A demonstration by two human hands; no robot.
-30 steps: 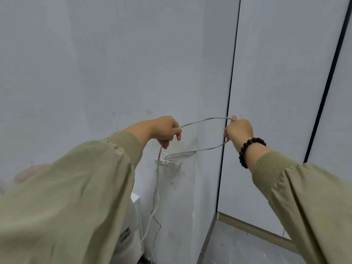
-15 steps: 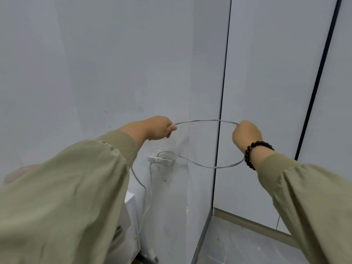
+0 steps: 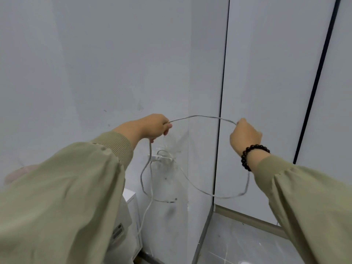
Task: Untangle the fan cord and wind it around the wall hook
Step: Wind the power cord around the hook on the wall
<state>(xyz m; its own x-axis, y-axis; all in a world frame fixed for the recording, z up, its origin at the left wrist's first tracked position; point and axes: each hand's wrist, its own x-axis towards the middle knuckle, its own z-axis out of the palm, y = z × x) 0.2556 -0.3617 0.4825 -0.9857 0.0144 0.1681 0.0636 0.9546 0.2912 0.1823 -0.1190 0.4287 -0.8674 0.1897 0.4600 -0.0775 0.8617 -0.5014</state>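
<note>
A thin grey fan cord [image 3: 200,116] arcs between my two hands in front of a pale wall. My left hand [image 3: 154,126] is closed on it at the left, and my right hand [image 3: 244,135], with a dark bead bracelet on the wrist, grips it at the right. Below my right hand the cord drops in a wide slack loop [image 3: 224,197] back toward the white wall hook [image 3: 162,159], which sits on the wall just under my left hand. More cord hangs down from the hook and from my left hand.
A white appliance [image 3: 131,216] stands on the floor below my left arm, partly hidden by my sleeve. A wall corner with a dark vertical strip [image 3: 222,130] runs down beside the hook. Grey tiled floor [image 3: 238,244] lies at the lower right.
My hands have drawn further apart and my right hand has lifted. The cord loop under my right hand hangs lower and wider, and a new loop sags below the hook.
</note>
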